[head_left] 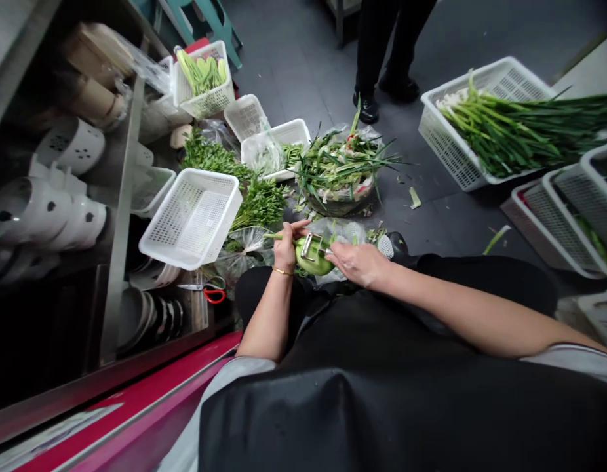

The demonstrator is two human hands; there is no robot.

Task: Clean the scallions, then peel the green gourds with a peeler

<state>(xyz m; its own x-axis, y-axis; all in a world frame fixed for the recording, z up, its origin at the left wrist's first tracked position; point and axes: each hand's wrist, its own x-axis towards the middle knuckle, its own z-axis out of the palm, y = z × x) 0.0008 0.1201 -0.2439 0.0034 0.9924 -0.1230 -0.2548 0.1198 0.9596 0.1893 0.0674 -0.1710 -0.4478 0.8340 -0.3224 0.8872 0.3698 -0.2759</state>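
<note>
A rounded green vegetable (313,262) is held above my lap, its thin stem pointing left. My left hand (284,248) is closed around its stem end. A metal peeler (311,246) lies against the vegetable's upper side, and my right hand (355,261) grips its handle from the right. Under and behind the vegetable is a clear plastic bag (343,231). Just beyond, a round container heaped with green scraps (340,170) stands on the floor. The undersides of my fingers are hidden.
An empty white basket (193,216) is at the left, near leafy greens (259,200) and red-handled scissors (212,294). Long green onions (520,128) fill a basket at the right. A person's legs (389,52) stand ahead. Shelves with pots (42,210) line the left.
</note>
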